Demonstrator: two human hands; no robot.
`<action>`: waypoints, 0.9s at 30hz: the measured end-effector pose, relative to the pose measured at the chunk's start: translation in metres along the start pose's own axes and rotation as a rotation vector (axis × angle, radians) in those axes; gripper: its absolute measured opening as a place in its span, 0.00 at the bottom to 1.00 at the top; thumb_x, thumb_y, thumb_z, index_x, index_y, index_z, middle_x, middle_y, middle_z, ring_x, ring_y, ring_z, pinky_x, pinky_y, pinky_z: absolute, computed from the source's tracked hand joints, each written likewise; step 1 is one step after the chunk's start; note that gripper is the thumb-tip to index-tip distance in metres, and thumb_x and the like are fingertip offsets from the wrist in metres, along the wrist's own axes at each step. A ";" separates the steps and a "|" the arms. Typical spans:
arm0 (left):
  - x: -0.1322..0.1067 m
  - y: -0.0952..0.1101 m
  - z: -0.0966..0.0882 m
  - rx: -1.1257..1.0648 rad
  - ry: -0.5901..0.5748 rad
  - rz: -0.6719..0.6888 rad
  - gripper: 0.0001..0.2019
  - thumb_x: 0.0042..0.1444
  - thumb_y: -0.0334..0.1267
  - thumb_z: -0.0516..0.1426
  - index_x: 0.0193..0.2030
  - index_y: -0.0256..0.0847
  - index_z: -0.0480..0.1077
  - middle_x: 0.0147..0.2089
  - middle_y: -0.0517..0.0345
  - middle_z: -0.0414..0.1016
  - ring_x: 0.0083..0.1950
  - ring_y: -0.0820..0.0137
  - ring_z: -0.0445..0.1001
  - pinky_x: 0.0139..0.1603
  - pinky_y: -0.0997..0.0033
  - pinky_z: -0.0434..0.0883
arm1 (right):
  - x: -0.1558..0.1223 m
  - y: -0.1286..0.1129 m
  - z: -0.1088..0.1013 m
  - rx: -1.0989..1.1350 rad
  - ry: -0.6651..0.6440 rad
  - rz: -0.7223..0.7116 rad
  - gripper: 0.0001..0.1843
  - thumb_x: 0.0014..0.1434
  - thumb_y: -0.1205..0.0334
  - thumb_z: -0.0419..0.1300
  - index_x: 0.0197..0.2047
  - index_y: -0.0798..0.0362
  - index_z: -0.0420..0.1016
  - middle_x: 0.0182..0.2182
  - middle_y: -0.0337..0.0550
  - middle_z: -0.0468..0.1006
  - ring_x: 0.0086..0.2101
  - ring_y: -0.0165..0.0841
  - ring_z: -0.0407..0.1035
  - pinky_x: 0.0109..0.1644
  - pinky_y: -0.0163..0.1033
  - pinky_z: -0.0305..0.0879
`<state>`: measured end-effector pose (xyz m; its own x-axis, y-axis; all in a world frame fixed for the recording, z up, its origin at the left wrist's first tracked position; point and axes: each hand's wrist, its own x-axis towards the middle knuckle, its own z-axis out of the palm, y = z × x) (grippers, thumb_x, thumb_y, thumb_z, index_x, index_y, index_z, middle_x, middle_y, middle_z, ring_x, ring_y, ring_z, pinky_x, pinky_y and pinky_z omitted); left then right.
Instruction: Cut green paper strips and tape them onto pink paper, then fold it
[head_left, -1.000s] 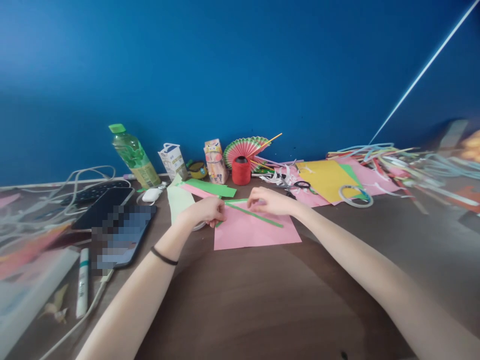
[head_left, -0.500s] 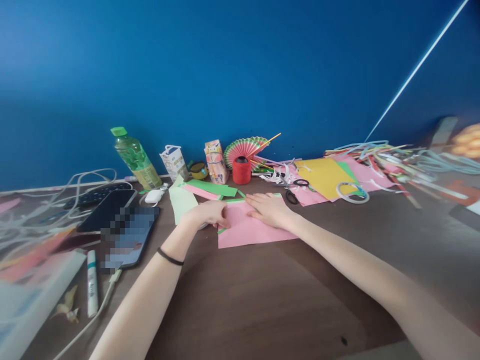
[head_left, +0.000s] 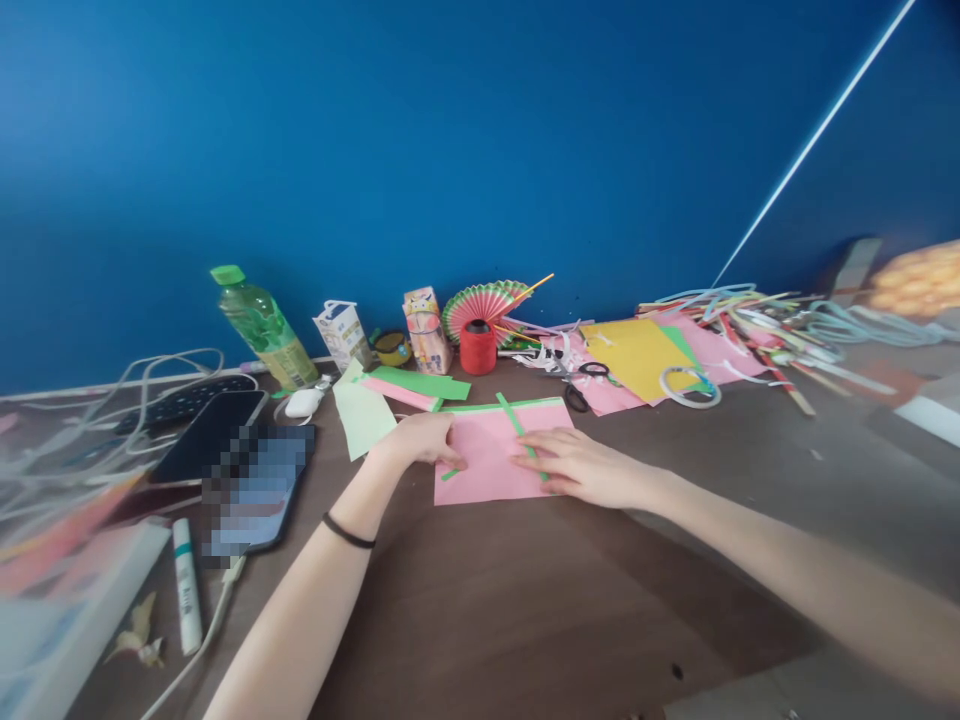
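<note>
The pink paper [head_left: 487,455] lies flat on the desk [head_left: 525,600]. The left hand [head_left: 420,442] presses its left edge with curled fingers, so the paper cannot slide. The right hand [head_left: 581,468] lies flat, fingers out, pinning a thin green strip [head_left: 517,425] that runs across the paper.

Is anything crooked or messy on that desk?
Yes. A thin green paper strip lies slanted across the pink paper, not lined up with its green top edge; the right hand rests on it. Far right, a heap of paper strips sprawls in a tangle.
</note>
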<state>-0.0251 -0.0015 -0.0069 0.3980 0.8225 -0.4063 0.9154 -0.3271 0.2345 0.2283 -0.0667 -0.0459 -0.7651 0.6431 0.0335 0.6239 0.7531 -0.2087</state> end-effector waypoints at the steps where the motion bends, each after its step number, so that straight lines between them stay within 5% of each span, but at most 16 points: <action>1: 0.000 0.001 0.000 0.017 0.011 -0.004 0.18 0.34 0.50 0.61 0.25 0.42 0.61 0.20 0.63 0.68 0.23 0.70 0.66 0.22 0.73 0.53 | -0.001 -0.005 0.003 -0.026 0.052 0.038 0.23 0.60 0.56 0.50 0.59 0.44 0.60 0.58 0.47 0.62 0.57 0.40 0.55 0.58 0.50 0.51; 7: 0.000 0.006 0.005 0.098 0.090 -0.041 0.22 0.31 0.55 0.62 0.27 0.42 0.62 0.29 0.56 0.73 0.34 0.62 0.71 0.30 0.72 0.60 | 0.035 -0.033 0.013 -0.150 0.199 0.304 0.27 0.57 0.48 0.51 0.56 0.53 0.64 0.42 0.53 0.69 0.43 0.43 0.63 0.45 0.47 0.60; 11: -0.004 -0.004 0.003 -0.082 0.039 0.012 0.15 0.37 0.47 0.59 0.27 0.41 0.62 0.27 0.58 0.72 0.30 0.65 0.71 0.29 0.72 0.61 | 0.061 -0.035 0.005 -0.124 0.244 0.312 0.21 0.59 0.52 0.51 0.49 0.56 0.69 0.38 0.50 0.68 0.41 0.40 0.62 0.43 0.44 0.59; 14: -0.009 -0.012 -0.002 -0.286 -0.019 0.090 0.04 0.42 0.36 0.54 0.28 0.40 0.62 0.25 0.62 0.70 0.27 0.71 0.71 0.27 0.75 0.62 | 0.064 -0.023 -0.001 -0.009 0.299 0.302 0.15 0.60 0.58 0.50 0.46 0.55 0.70 0.40 0.48 0.68 0.42 0.38 0.60 0.46 0.44 0.58; 18: -0.013 -0.007 -0.003 -0.334 0.064 0.181 0.04 0.41 0.31 0.51 0.26 0.40 0.64 0.26 0.63 0.70 0.29 0.72 0.70 0.28 0.76 0.62 | 0.057 -0.010 0.004 0.184 0.204 0.197 0.17 0.54 0.57 0.57 0.47 0.51 0.67 0.46 0.45 0.66 0.47 0.38 0.59 0.50 0.44 0.57; 27: -0.005 0.009 0.015 -0.278 -0.007 0.169 0.04 0.39 0.31 0.52 0.25 0.40 0.65 0.24 0.63 0.68 0.26 0.73 0.65 0.22 0.76 0.58 | 0.071 -0.029 0.029 0.019 0.235 0.491 0.23 0.60 0.63 0.46 0.58 0.57 0.60 0.58 0.54 0.58 0.60 0.46 0.46 0.60 0.53 0.46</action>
<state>-0.0183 -0.0157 -0.0160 0.5445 0.7638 -0.3467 0.7852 -0.3189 0.5308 0.1514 -0.0473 -0.0656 -0.3265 0.9341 0.1446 0.8943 0.3548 -0.2726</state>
